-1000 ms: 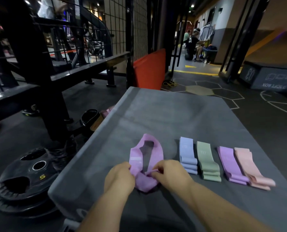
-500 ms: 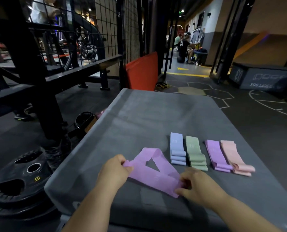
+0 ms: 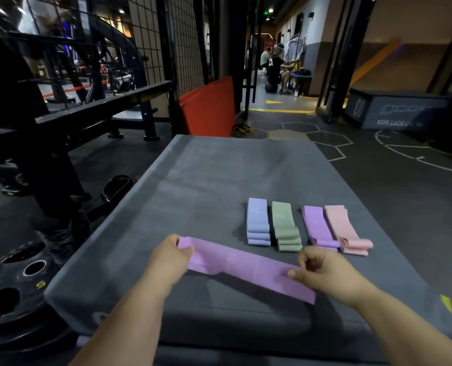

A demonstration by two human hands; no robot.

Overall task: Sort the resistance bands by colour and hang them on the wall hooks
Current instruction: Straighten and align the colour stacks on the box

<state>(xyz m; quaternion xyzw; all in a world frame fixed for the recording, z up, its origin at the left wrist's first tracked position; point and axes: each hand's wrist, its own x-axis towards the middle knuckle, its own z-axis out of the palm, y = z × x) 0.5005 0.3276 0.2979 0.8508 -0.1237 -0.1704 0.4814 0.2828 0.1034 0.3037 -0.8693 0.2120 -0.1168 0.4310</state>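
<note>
The lilac resistance band (image 3: 240, 265) is drawn out flat between the two hands, low over the near part of the padded grey tabletop (image 3: 219, 180). A shadow beneath it suggests it hangs clear of the surface, though at its right end I cannot tell. The left hand (image 3: 170, 256) pinches the left end between thumb and curled fingers. The right hand (image 3: 322, 270) pinches it a little short of the right end, so a short tail runs on past that hand toward the near edge. The band's long axis runs across the body, left to right, dipping slightly toward the right. Beyond it lie four folded piles in a row: the blue stack (image 3: 258, 223), the green stack (image 3: 285, 228), the purple stack (image 3: 318, 228) and the pink stack (image 3: 347, 229). The matching purple stack lies just beyond the right hand, well apart from the left. Its length runs away from the body, crosswise to the held band. So the band likely needs folding and a turn, with the right hand best placed to set it down. No wall hooks can be made out.
</note>
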